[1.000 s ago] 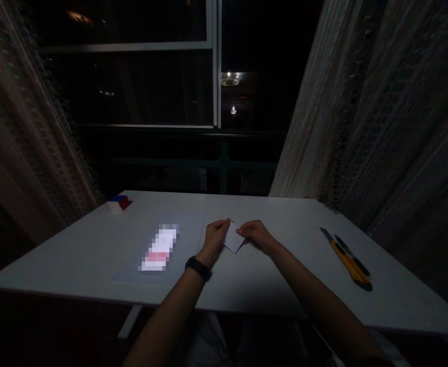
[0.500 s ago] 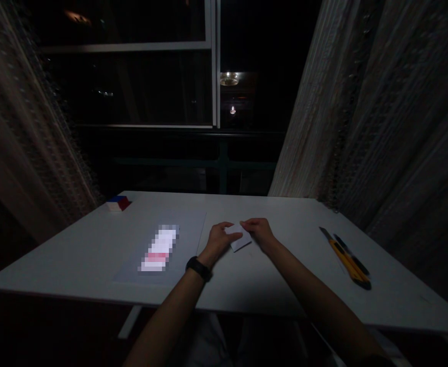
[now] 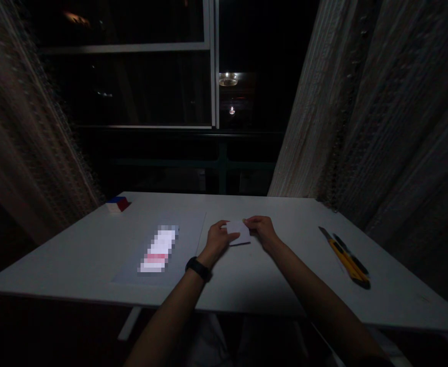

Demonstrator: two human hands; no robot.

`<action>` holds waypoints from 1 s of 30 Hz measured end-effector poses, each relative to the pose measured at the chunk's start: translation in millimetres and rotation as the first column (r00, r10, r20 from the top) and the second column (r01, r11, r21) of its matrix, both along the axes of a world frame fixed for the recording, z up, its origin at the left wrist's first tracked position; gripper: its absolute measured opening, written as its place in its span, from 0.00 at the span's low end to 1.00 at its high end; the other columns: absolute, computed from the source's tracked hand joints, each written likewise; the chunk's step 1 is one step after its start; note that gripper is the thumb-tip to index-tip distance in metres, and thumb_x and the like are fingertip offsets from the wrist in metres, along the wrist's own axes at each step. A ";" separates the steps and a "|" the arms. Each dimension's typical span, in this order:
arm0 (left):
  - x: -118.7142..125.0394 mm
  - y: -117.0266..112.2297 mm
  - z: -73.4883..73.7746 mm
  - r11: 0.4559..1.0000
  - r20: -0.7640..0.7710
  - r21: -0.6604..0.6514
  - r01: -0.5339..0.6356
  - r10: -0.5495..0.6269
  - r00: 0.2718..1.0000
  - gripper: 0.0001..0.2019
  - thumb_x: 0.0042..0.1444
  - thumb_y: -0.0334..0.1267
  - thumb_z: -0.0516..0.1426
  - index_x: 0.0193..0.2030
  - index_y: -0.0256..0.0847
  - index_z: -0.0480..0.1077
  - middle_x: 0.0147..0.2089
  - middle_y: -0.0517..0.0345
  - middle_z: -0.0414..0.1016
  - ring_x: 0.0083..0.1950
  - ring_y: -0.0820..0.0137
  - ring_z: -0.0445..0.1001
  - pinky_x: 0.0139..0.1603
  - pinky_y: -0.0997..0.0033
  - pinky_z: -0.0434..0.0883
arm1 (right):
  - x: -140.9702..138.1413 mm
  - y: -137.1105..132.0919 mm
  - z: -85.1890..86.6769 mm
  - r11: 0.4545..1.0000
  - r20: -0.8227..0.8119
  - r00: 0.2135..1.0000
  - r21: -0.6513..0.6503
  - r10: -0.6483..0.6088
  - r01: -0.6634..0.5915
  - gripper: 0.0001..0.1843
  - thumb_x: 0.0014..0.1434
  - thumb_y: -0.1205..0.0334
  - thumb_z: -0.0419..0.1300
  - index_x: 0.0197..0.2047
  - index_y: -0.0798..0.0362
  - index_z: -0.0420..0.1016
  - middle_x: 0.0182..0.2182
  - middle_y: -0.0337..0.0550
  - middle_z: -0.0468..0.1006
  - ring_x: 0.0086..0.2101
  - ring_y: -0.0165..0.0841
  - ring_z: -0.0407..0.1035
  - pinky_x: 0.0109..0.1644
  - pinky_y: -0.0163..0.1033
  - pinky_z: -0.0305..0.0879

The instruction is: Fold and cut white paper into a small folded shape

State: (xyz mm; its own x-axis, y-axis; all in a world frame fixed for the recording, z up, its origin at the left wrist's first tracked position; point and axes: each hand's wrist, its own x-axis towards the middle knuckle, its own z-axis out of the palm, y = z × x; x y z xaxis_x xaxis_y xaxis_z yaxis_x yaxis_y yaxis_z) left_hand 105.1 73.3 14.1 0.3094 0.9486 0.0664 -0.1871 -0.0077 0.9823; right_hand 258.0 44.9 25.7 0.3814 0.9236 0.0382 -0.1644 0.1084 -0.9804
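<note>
Between my hands, just over the middle of the white table, is a small, roughly square piece of white paper (image 3: 240, 232). My left hand (image 3: 218, 238) grips its left side, thumb lying across the face and fingers partly hidden behind. At the top right corner, my right hand (image 3: 261, 228) pinches the paper between thumb and fingertips. A thin dark shadow shows under the lower edge. A dark watch (image 3: 198, 268) is on my left wrist.
On the table (image 3: 285, 290), a large white sheet (image 3: 191, 239) bears a lit, blurred-out phone (image 3: 158, 250). A coloured cube (image 3: 117, 204) sits at the far left corner. To the right lie a yellow utility knife (image 3: 344, 260) and a dark pen-like object (image 3: 352, 255). Curtains hang both sides.
The paper has turned slightly, so its lower edge now lies nearly level. My right hand has shifted a little to the right; my left hand keeps its hold.
</note>
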 end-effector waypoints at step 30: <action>-5.4 2.2 6.7 0.988 0.190 -0.032 -0.151 0.155 0.970 0.19 0.35 0.43 0.67 0.32 0.30 0.73 0.28 0.51 0.75 0.28 0.70 0.73 0.30 0.72 0.69 | 11.6 -3.0 1.0 0.992 0.080 0.989 -0.022 0.125 -0.124 0.13 0.35 0.57 0.69 0.20 0.57 0.73 0.14 0.41 0.73 0.16 0.28 0.66 0.20 0.33 0.64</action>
